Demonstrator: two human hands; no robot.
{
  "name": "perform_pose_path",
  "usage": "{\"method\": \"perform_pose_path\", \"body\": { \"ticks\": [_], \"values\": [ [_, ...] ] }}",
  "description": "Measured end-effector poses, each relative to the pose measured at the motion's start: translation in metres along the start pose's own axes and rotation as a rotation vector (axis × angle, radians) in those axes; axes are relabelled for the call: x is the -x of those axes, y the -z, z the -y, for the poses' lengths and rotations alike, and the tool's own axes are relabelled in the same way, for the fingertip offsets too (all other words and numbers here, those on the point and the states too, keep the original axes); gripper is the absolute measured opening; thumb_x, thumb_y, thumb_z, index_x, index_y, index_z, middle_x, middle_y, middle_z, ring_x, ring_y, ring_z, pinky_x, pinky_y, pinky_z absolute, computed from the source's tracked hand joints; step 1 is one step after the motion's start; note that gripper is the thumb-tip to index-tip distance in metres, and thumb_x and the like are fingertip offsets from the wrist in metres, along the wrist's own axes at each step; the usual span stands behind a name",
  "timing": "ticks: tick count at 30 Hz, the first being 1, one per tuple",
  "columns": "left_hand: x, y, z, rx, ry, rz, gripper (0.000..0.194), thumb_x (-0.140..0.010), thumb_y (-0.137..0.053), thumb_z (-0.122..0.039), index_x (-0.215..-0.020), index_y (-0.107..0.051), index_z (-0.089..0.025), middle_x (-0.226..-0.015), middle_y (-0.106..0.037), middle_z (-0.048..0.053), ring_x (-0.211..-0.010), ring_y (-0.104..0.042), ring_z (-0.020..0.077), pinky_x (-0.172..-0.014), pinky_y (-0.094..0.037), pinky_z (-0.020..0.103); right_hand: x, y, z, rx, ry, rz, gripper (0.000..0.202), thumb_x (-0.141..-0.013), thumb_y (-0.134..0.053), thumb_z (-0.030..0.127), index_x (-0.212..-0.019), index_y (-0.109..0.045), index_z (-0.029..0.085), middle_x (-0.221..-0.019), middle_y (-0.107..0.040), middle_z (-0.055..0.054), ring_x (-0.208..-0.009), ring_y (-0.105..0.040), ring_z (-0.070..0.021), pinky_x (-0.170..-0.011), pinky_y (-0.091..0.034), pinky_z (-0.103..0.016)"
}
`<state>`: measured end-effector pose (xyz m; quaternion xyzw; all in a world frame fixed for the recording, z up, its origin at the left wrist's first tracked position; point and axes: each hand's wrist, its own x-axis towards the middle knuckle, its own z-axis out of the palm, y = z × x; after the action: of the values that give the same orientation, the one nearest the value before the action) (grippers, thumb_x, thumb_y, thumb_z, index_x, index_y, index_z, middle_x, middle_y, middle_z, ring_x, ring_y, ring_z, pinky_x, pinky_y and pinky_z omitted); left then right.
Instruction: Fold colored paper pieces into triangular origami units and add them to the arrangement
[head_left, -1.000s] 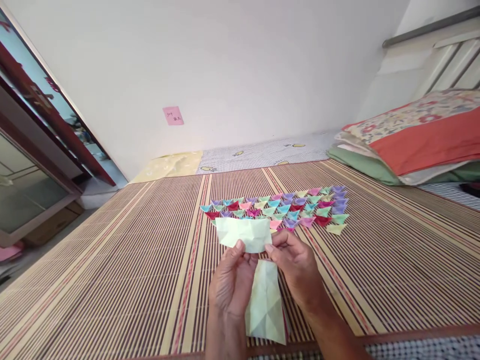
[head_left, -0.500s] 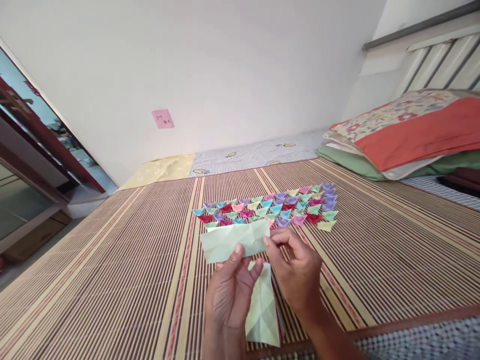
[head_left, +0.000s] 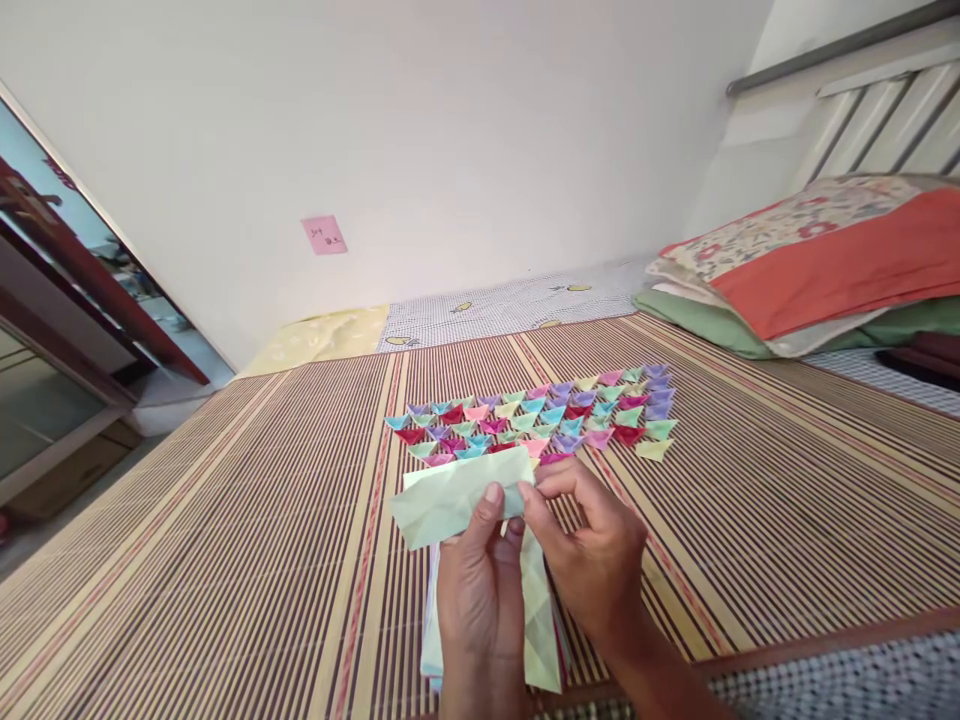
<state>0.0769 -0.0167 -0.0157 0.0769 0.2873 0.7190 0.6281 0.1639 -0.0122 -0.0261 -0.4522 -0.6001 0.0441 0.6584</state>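
A pale green strip of creased, folded paper (head_left: 442, 500) is held up between both hands. My left hand (head_left: 484, 580) is closed on its lower middle, thumb on the near face. At the strip's right end, my right hand (head_left: 589, 535) pinches the paper between thumb and fingers. Beneath the hands lies a stack of paper sheets (head_left: 541, 630), a creased pale green one on top, partly hidden by my left wrist. Just beyond the strip, several rows of small folded paper pieces (head_left: 553, 416) in many colours lie on the striped mat (head_left: 300, 560).
A floral and orange pillow (head_left: 825, 250) rests on green bedding at the far right. Behind the mat stands a white wall with a pink note (head_left: 324, 235). A yellow cloth (head_left: 322, 335) lies at the mat's far edge, and a doorway opens at the left.
My left hand has moved right along the strip, and the strip's left end has dipped. More of the paper stack shows left of my wrist. My right hand keeps its pinch.
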Motion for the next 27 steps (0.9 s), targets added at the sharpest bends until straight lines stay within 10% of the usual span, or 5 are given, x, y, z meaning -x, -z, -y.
{"method": "perform_pose_path", "body": {
  "ticks": [9,19,27],
  "values": [
    [0.003,-0.006,-0.009,-0.027,0.049,-0.028,0.031,-0.063,-0.089,-0.004,-0.089,-0.079,-0.017,-0.085,-0.082,0.006,-0.075,-0.078,0.0191,-0.057,-0.058,0.019,-0.01,0.006,0.007,-0.35,-0.438,0.153,0.014,-0.09,-0.072,0.033,-0.097,-0.069,0.021,-0.082,-0.07,-0.002,-0.074,-0.069,-0.018,-0.068,-0.058,-0.028],
    [0.003,0.0,-0.006,-0.075,0.049,0.087,0.021,-0.069,-0.092,-0.017,-0.085,-0.078,-0.015,-0.088,-0.082,0.009,-0.087,-0.078,0.0223,-0.081,-0.062,0.03,-0.012,0.006,0.01,-0.277,-0.401,0.124,0.018,-0.091,-0.069,0.033,-0.08,-0.069,0.02,-0.062,-0.062,0.003,-0.054,-0.056,-0.0127,-0.049,-0.046,-0.021],
    [-0.01,0.012,-0.028,0.035,0.215,0.107,0.007,-0.094,-0.069,-0.016,-0.096,-0.076,-0.015,-0.09,-0.079,0.009,-0.081,-0.076,0.0211,-0.063,-0.063,0.033,-0.013,0.009,0.0,-0.199,-0.358,0.057,0.017,-0.092,-0.068,0.033,-0.081,-0.069,0.019,-0.065,-0.061,0.002,-0.056,-0.055,-0.0135,-0.051,-0.046,-0.022]
  ]
}}
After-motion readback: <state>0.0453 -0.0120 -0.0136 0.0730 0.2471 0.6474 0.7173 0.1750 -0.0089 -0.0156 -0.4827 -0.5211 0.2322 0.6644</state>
